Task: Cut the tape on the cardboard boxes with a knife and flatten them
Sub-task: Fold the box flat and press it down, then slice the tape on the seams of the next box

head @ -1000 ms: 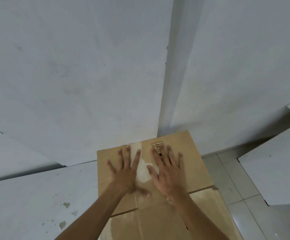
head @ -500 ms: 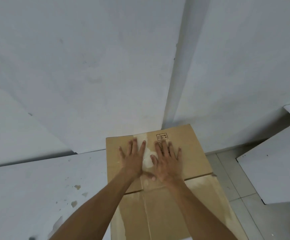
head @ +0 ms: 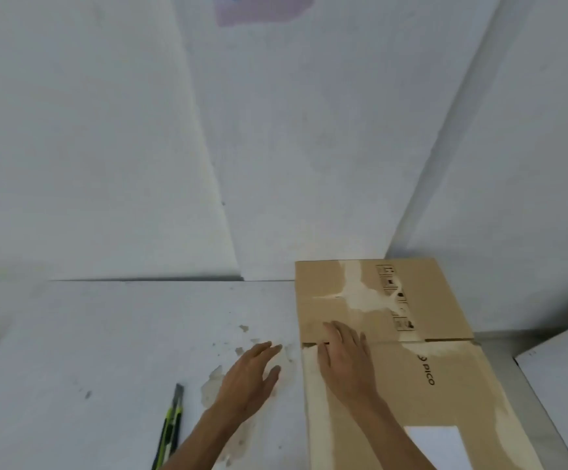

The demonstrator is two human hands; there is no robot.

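Cardboard box (head: 411, 351) flat, right hand (head: 345, 357) on left edge; left hand (head: 252, 378) beside.

Box (head: 428, 334): brown cardboard, flattened, lying on a white table (head: 106, 334) at its right end, against the wall corner; torn pale patches, black handling symbols, "PICO" print, white label near the bottom edge.
Right hand (head: 347, 361): flat on the box near its left edge, fingers straight across the fold line.
Left hand (head: 252, 378): over the table just left of the box, fingers relaxed, holding nothing.
Knife (head: 170, 429): black and yellow-green, lying on the table left of the left forearm.
Table surface chipped near the left hand.
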